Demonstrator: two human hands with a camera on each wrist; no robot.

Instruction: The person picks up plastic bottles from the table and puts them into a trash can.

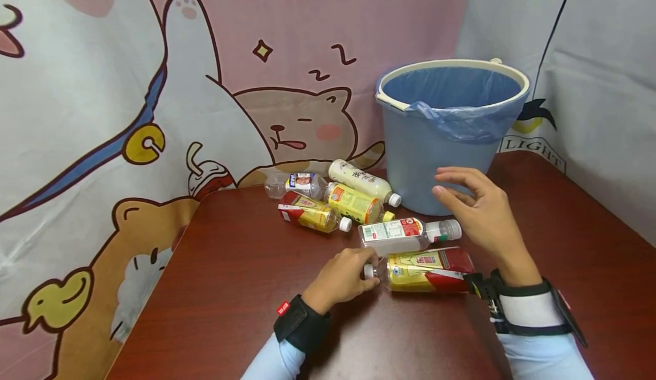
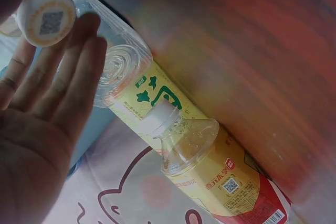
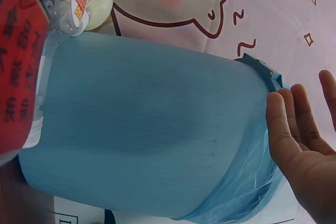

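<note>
My left hand (image 1: pixel 340 277) pinches the white cap (image 2: pixel 47 14) of a plastic drink bottle with a yellow-and-red label (image 1: pixel 430 270). That bottle lies sideways near the front, its base toward the right wrist. My right hand (image 1: pixel 484 215) is raised in front of the bucket, holding nothing, thumb apart from its slightly bent fingers. Just behind the pinched bottle lies a clear bottle with a white-and-red label (image 1: pixel 392 229), its cap pointing right, below the right hand. In the right wrist view, the red side of the pinched bottle (image 3: pixel 21 72) fills the left edge.
A blue bucket (image 1: pixel 435 158) lined with a blue bag stands at the back right. Left of it lie a cream bottle (image 1: pixel 359 178), a yellow-labelled bottle (image 1: pixel 353 202), another red-and-yellow bottle (image 1: pixel 310 212) and a clear bottle with a blue label (image 1: pixel 302 182). Printed cloth hangs behind the brown table (image 1: pixel 230 294).
</note>
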